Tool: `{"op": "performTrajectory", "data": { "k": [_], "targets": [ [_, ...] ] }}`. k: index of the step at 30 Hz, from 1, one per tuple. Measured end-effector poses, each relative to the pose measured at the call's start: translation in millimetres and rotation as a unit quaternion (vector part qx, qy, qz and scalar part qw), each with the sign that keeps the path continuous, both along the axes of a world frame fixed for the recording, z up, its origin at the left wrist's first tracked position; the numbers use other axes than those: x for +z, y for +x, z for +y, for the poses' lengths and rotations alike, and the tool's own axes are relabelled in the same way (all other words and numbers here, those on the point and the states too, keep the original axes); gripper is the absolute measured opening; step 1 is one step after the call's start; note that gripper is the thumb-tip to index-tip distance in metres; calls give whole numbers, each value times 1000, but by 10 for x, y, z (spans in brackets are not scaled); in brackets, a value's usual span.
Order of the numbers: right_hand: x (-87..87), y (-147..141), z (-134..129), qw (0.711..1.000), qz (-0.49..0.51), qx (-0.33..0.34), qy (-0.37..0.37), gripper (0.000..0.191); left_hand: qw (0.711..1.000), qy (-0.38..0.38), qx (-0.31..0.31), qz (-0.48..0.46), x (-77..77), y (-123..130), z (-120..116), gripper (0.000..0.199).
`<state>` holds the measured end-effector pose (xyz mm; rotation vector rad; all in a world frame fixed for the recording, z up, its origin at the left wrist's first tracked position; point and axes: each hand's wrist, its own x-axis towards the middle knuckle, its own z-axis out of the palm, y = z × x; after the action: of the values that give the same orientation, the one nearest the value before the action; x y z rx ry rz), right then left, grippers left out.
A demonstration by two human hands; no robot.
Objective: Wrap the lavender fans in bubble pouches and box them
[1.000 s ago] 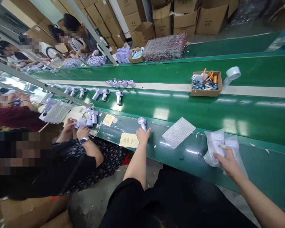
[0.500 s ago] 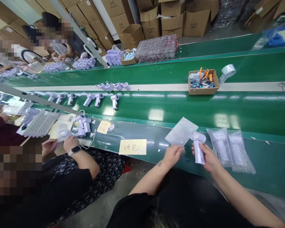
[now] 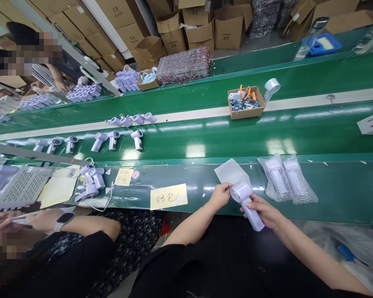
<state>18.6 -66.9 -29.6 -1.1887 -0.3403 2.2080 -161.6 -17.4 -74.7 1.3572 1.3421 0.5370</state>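
Your right hand (image 3: 265,210) wraps the handle of the lavender fan (image 3: 252,213), its forearm reaching in from the lower right; your left hand (image 3: 220,196) pinches in at the round head, though you can't tell whether it grips. The fan tilts over the near edge of the green bench (image 3: 205,174), head up-left, glossy, just below the bubble-wrap sheet (image 3: 231,171).

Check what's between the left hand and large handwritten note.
Head view: between left hand and note lies a small white scrap on the green bench.
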Motion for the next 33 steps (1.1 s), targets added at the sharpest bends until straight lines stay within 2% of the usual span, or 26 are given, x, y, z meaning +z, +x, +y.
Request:
{"op": "performTrajectory", "data": {
  "k": [2,3,5,8,11,15,17,19,23,26,28,31,33],
  "targets": [
    [18,20,9,1000,-30,3,-5,41,996,-30,72,-36,128,31,-68,19],
    [35,38,-7,999,-45,4,-14,38,995,-12,92,-34,190,36,-93,18],
    [83,69,-69,997,-63,-2,-33,35,993,70,92,-18,300,47,-135,15],
    [180,84,-173,995,-82,-19,-44,35,974,220,50,19,414,86,-188,18],
    [279,85,-235,993,-110,-34,-35,37,936,345,-20,63,466,111,-258,20],
    [362,88,-297,991,-114,-64,4,54,890,432,-96,110,481,79,-424,20],
    [362,82,-330,991,-101,-86,16,68,876,453,-127,111,485,81,-497,20],
    [343,76,-351,990,-102,-93,17,72,865,465,-149,112,498,117,-523,20],
    [335,91,-352,986,-119,-116,2,59,837,497,-179,141,556,209,-440,21],
    [372,97,-359,985,-92,-140,-39,47,803,523,-255,126,592,234,-354,21],
    [380,87,-378,982,-94,-149,-61,39,811,508,-263,127,599,258,-325,21],
    [340,87,-407,978,-120,-161,-51,37,839,466,-225,165,593,338,-328,20],
    [301,114,-414,981,-106,-159,-40,44,826,470,-257,174,578,381,-333,19]
  ]
}}
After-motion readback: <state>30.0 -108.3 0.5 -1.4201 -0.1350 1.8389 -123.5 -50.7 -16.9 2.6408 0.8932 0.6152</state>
